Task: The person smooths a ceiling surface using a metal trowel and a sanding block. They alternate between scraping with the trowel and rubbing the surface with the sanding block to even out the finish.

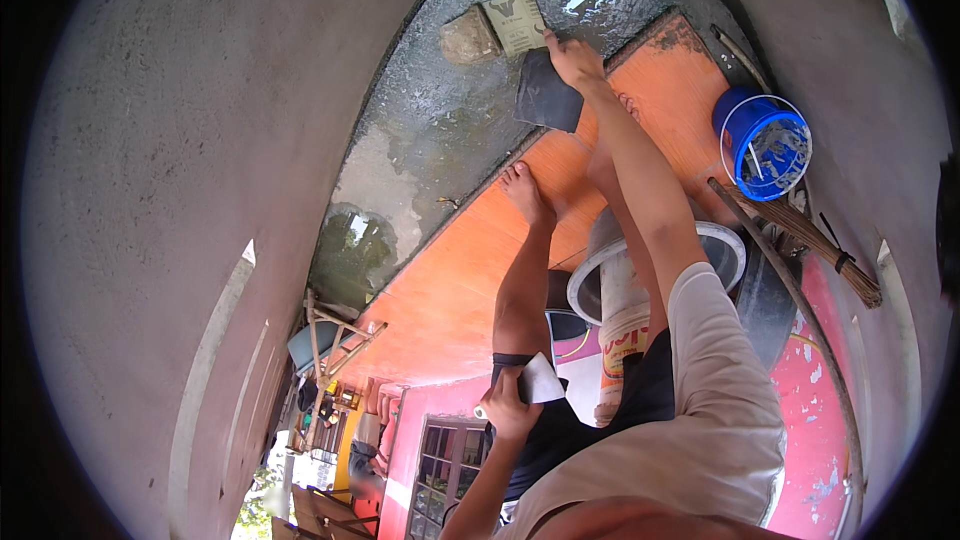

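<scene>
My right hand [575, 60] reaches out to the wet grey concrete, its fingers closed at the edge of a light sheet of sandpaper [517, 22] with a dark animal print. A dark sheet [548, 95], which looks like sandpaper too, lies just below that hand, overlapping the tiled edge. Against the light sheet's left side rests a rough brownish stone [468, 37]. Close to my lap, my left hand [511, 408] is closed round a whitish, flat-sided piece [542, 380]; its kind is not clear.
I sit above an orange tiled ledge [440, 280], bare feet near its edge. At the right stand a blue bucket [735, 125] with grey residue, a stick broom [820, 240] and a grey basin [728, 250]. Puddles [355, 250] lie on the concrete. Another person [365, 460] is far behind.
</scene>
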A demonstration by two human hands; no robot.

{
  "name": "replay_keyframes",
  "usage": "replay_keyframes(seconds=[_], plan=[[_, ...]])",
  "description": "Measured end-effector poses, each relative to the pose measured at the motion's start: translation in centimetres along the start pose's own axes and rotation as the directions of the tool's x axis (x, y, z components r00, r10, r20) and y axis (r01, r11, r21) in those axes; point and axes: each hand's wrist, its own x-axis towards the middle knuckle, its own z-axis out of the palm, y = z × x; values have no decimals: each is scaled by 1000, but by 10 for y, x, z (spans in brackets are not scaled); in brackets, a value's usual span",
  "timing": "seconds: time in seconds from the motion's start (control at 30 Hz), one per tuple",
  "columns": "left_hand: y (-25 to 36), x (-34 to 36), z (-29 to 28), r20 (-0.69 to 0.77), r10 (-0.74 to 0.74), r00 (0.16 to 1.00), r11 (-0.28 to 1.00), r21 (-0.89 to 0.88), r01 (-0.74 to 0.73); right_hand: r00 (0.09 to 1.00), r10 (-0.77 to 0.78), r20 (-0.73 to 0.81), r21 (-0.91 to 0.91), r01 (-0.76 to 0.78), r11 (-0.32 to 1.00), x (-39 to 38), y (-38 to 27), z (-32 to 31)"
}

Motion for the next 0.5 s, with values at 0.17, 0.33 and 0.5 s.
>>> replay_keyframes(seconds=[0.17, 0.33, 0.5], plan=[[10, 10, 7, -7, 48, 999, 998, 52, -48, 983, -2, -183, -137, -23, 990, 45, 10, 22], [12, 17, 7, 23, 32, 999, 999, 19, -32, 950, 116, -290, -92, -148, 985, 82, 1, 52], [29, 20, 10, 21, 28, 999, 999, 20, -29, 935, -46, -352, -122, 3, 993, 53, -25, 30]])
